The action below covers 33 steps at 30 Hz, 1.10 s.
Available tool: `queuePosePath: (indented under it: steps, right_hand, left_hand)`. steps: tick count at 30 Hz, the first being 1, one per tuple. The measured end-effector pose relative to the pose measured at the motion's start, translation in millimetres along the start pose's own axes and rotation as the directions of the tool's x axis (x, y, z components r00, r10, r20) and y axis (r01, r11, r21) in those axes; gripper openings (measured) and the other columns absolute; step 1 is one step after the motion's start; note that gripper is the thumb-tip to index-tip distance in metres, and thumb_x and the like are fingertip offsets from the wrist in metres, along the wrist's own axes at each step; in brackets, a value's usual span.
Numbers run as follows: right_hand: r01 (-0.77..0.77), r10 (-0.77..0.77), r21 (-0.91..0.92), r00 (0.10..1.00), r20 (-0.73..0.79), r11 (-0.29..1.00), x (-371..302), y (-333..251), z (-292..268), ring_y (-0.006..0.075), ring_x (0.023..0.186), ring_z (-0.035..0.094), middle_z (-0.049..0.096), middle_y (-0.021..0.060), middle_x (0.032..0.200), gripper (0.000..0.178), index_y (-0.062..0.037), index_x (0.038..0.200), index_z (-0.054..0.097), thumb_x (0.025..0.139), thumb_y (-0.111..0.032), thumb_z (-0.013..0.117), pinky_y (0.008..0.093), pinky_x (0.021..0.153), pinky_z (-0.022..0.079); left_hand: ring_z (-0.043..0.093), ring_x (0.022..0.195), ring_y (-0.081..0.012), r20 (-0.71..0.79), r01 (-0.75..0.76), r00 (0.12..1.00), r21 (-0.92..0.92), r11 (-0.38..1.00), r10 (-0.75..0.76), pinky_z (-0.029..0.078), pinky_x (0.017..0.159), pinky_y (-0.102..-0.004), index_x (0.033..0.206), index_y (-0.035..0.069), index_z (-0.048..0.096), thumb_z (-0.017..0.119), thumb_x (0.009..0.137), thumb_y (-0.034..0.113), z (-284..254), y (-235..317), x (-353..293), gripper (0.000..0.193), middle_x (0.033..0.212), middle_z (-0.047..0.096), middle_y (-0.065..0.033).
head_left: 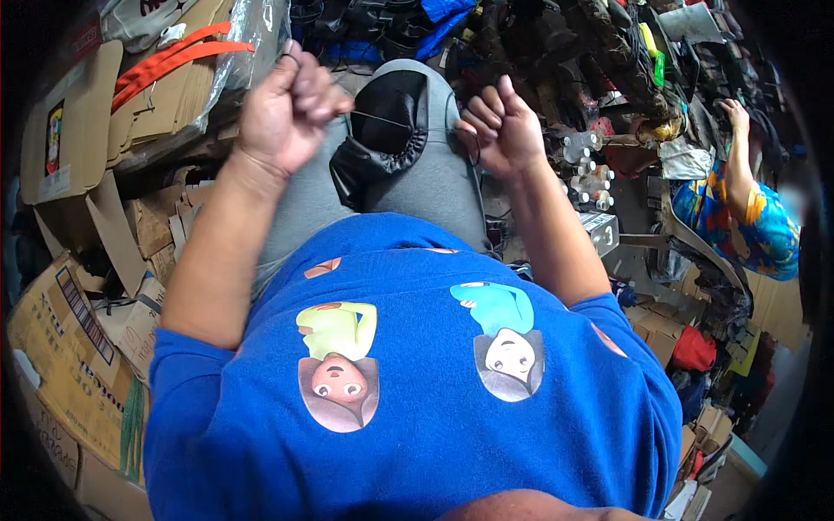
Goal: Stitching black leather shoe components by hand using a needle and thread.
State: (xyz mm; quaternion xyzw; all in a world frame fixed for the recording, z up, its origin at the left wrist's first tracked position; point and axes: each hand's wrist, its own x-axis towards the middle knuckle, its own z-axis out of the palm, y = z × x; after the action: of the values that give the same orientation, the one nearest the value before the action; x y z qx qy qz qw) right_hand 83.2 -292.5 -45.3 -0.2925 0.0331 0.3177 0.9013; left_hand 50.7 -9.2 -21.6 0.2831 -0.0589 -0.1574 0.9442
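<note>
1 black gathered piece [391, 135] lies across a seated person's grey-trousered lap [408, 193]. Left of the piece, the left hand [291, 111] is raised, fingers curled closed on what seems a thin strand [380, 117] running to the piece. Right of it, the right hand [506, 128] has bent fingers; whether they grip anything, I cannot tell. The piece's edge already looks gathered; finishing off the strand, I judge, remains.
</note>
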Motion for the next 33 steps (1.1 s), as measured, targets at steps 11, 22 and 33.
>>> queuePosePath:
  steps: [11,22,33]
  right_hand:
    - [-0.293,-0.181,-0.929,0.925,-0.335,0.224,-61,-69,-59,0.0191,0.096,0.060,0.062,0.0117,0.107,0.044,-0.0046,0.125,0.052,0.084,-0.016,0.065,0.0314,0.086,0.047]
    - [0.300,0.123,-0.796,0.953,0.277,-0.526,38,-22,69,0.0164,0.071,0.055,0.057,0.0071,0.075,0.029,-0.0087,0.098,0.063,0.075,-0.024,0.073,0.0308,0.066,0.046]
    - [-0.055,-0.172,-0.994,0.983,-0.070,0.089,8,6,28,0.0032,0.062,0.043,0.049,-0.0058,0.064,0.026,-0.0043,0.077,0.054,0.077,-0.021,0.075,0.0224,0.055,0.037]
  left_hand:
    - [0.057,0.083,-0.0107,-0.389,0.360,0.917,0.903,0.234,0.090,0.047,0.072,-0.0227,0.111,0.004,0.061,0.063,0.083,0.014,-53,107,-68,0.030,0.094,0.061,-0.0049]
    - [0.056,0.089,-0.0355,0.127,-0.142,0.989,0.939,-0.313,-0.070,0.047,0.077,-0.0411,0.098,0.002,0.057,0.075,0.070,0.027,37,-51,-18,0.042,0.094,0.055,-0.0157]
    - [0.057,0.089,-0.0282,0.214,-0.218,0.956,0.976,0.001,-0.203,0.045,0.080,-0.0335,0.094,0.003,0.059,0.071,0.072,0.013,13,-44,-15,0.027,0.092,0.056,-0.0103]
